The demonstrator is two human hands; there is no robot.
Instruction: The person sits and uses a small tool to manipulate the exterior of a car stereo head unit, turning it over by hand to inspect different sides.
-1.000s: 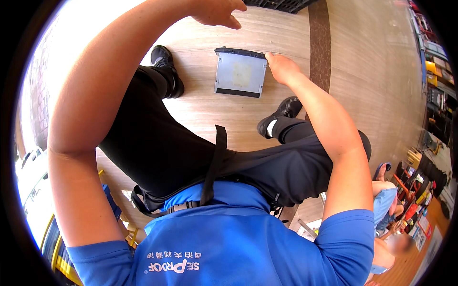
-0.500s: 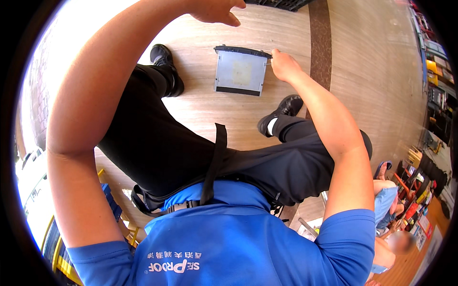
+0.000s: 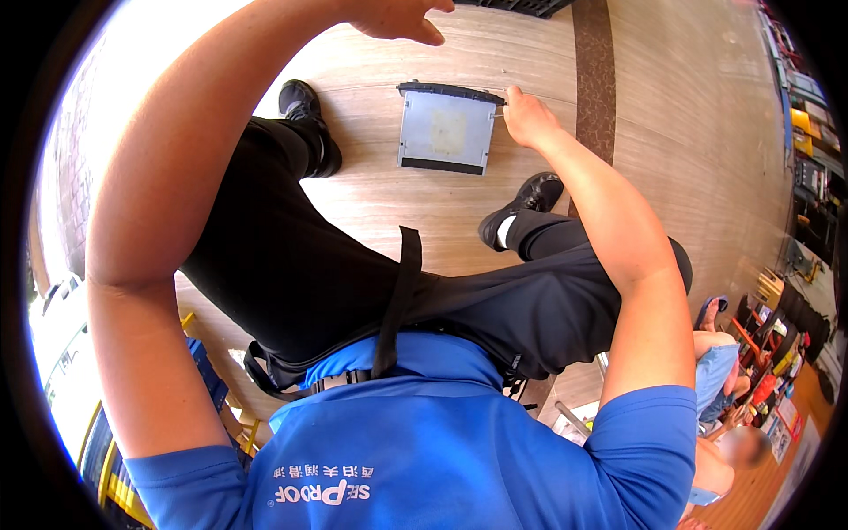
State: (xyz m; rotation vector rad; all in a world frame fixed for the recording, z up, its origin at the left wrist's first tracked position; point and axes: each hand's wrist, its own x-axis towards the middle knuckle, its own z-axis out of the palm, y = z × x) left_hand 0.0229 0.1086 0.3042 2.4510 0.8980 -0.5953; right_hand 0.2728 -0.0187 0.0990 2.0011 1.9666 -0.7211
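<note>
A flat grey metal box with a black front panel, which looks like a car stereo (image 3: 447, 132), is between my feet over the tiled floor. Its black front faces away from me, and a pale square patch marks its top. My right hand (image 3: 530, 119) is closed at the right end of the black panel, fingertips pinching its edge. A thin bright line shows by these fingers, too small to name. Beyond the box to the left, my left hand (image 3: 397, 19) is partly cut off by the upper edge. Its thumb and a finger are apart, with nothing seen between them.
My black shoes (image 3: 300, 104) stand either side of the box. A black crate (image 3: 521, 7) lies at the far edge. A dark brown floor strip (image 3: 594, 79) runs right of the box. Another person (image 3: 714, 380) sits at the lower right near cluttered shelves.
My right hand has moved slightly away from me and to the right. The car stereo has shifted a little the same way. My left hand looks almost still.
</note>
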